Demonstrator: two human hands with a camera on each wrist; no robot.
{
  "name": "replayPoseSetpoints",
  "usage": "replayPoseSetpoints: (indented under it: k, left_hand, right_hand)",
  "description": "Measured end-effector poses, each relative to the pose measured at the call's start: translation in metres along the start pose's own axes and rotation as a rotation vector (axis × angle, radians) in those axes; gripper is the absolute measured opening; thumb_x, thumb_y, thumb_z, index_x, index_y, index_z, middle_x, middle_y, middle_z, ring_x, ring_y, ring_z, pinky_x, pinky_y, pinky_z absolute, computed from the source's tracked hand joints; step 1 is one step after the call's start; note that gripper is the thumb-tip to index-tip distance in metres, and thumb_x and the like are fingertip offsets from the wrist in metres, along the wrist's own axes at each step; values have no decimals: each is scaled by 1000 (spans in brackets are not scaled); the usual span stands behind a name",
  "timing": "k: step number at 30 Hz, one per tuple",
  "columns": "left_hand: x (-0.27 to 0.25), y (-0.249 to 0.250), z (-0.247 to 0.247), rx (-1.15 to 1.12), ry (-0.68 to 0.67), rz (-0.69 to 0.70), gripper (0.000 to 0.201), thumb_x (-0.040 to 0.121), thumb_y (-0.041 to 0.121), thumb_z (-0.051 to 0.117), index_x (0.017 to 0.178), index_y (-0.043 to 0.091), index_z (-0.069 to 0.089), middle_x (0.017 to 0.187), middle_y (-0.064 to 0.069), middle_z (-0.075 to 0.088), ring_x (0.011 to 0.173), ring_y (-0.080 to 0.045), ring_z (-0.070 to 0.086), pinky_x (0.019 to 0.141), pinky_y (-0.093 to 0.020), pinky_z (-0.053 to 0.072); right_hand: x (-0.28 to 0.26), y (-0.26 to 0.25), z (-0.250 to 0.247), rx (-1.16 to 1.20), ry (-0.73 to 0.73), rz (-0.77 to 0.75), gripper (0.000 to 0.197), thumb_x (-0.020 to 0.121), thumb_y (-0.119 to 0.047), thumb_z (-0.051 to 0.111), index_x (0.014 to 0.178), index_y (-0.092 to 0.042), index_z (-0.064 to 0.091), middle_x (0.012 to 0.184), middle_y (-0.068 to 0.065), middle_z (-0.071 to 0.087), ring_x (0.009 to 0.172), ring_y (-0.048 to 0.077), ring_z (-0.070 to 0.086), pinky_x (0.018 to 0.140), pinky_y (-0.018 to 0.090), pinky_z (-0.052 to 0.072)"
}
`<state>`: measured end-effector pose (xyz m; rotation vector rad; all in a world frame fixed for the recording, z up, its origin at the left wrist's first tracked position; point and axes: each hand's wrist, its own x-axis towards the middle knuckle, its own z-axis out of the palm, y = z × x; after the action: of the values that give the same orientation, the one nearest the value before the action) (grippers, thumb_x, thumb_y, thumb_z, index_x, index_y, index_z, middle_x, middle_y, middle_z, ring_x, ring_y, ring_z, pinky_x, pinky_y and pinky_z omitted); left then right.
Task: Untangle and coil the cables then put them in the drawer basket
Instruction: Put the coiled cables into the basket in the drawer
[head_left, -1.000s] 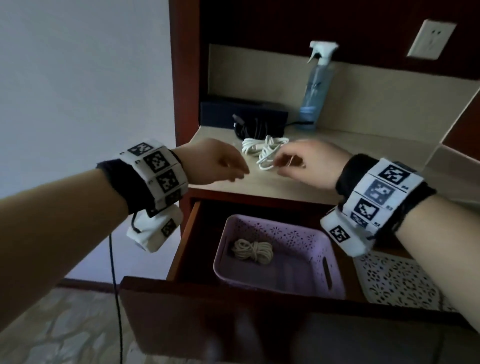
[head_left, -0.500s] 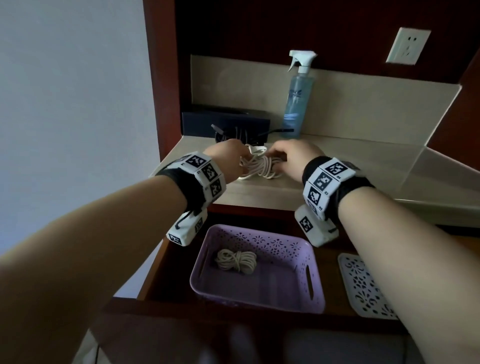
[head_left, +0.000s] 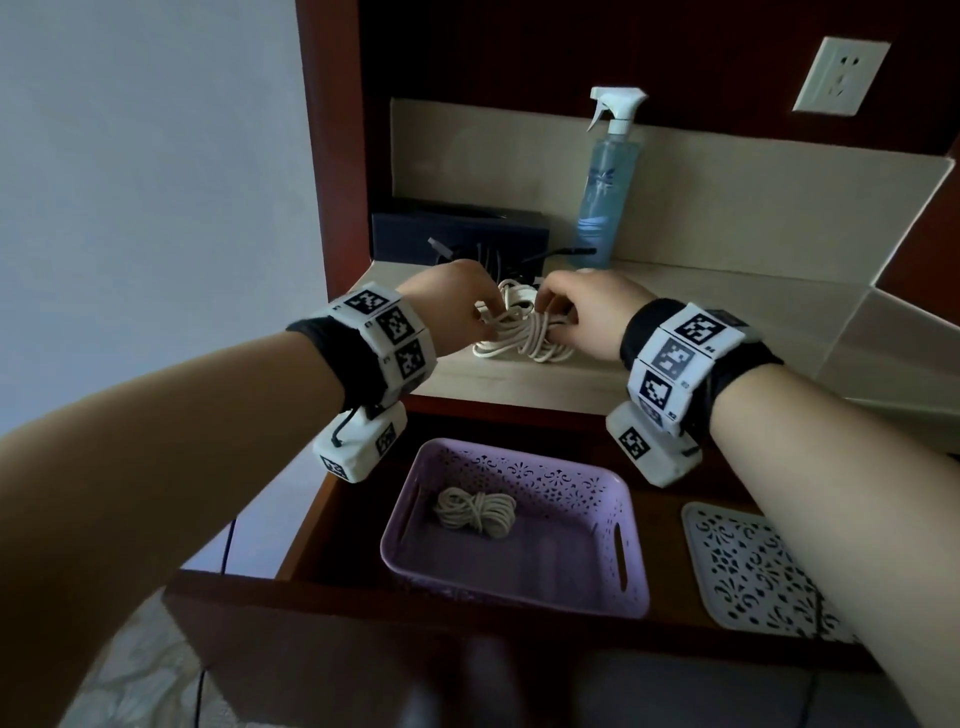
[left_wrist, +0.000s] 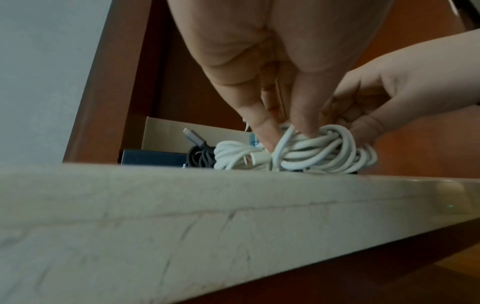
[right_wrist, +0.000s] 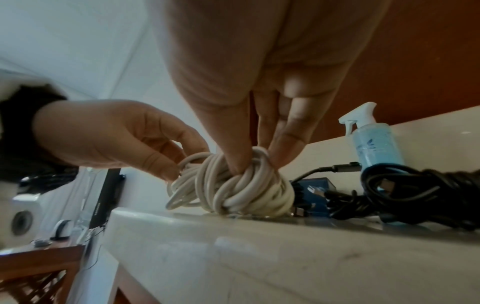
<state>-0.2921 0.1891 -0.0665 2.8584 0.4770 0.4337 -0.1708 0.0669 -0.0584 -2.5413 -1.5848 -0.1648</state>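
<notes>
Fingers (right_wrist: 235, 162) of both hands pinch the tangled white cable (head_left: 524, 332) on the table (head_left: 519, 379); tugging may tighten its knot or snag the black cable (right_wrist: 415, 185) beside it.

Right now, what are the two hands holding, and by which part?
Both pinch the white cable bundle on the countertop: left hand at its left-hand loops, right hand at its right-hand loops.

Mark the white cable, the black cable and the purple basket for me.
white cable (right_wrist: 241, 191): right wrist view, middle of the bundle
black cable (right_wrist: 405, 185): right wrist view, thick loop
purple basket (head_left: 519, 597): head view, near rim
</notes>
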Motion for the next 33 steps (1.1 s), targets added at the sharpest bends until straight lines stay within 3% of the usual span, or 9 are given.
replayPoseSetpoints:
  k: [3,6,12,19,24,27,29,31,33]
  left_hand:
    - [-8,1,-3,37,-8,9,25,91,26,61,114,19,65,123,5,55,103,-10,58,78,-19,38]
    - [-16,1,-7,12,-26,19,23,89,26,64,111,19,66,118,6,53,98,-10,60,81,-21,42]
    - [-39,3,-11,18,-124,64,26,85,30,67,108,16,66,103,9,51,95,-11,62,90,-32,48]
    - [-48,-1,11,23,-170,67,23,84,26,69,104,15,65,101,7,49,91,-7,57,78,-16,37]
    - [-52,-5,41,81,-313,113,28,83,26,70,107,13,66,100,4,52,96,-13,57,76,-17,37]
    - [-48,-13,61,106,-496,197,27,83,22,68,108,13,68,97,8,52,90,-8,54,78,-19,39]
    - [-45,-20,72,56,-650,236,27,81,20,69,108,14,69,94,11,55,91,-7,58,87,-26,46]
    - [-44,-26,79,27,-771,256,28,82,18,69,110,13,68,100,8,63,97,-11,63,92,-36,49]
    - [-42,-29,82,78,-850,264,34,84,19,67,118,12,63,115,2,64,107,-13,61,96,-34,46]
  right_hand:
    - [-9,-5,-2,-10,-23,-22,33,85,-23,60,117,-21,51,114,4,59,100,23,56,86,39,49]
    - [-18,-10,-6,-2,-46,-41,34,85,-23,59,118,-21,52,115,4,60,103,22,56,88,39,48]
    - [-35,-17,-8,79,-117,-110,29,84,-21,65,112,-20,58,110,-3,59,94,11,52,80,25,42]
    - [-43,-21,7,56,-229,-101,30,82,-22,68,110,-22,59,107,-4,59,92,13,54,79,27,45]
    - [-52,-26,40,8,-331,-120,34,80,-22,67,113,-19,57,103,-3,60,84,11,51,70,24,41]
    - [-52,-23,62,53,-409,-130,32,79,-18,66,106,-16,49,101,2,62,79,16,53,66,27,43]
    - [-48,-21,72,50,-488,-136,28,79,-18,65,97,-18,43,93,1,60,78,18,53,64,29,43]
    - [-43,-21,81,15,-533,-150,24,80,-18,64,92,-18,43,83,-4,52,79,18,50,58,24,38]
    - [-37,-25,93,-7,-559,-174,19,81,-19,63,90,-17,46,85,-2,52,81,19,50,57,24,35]
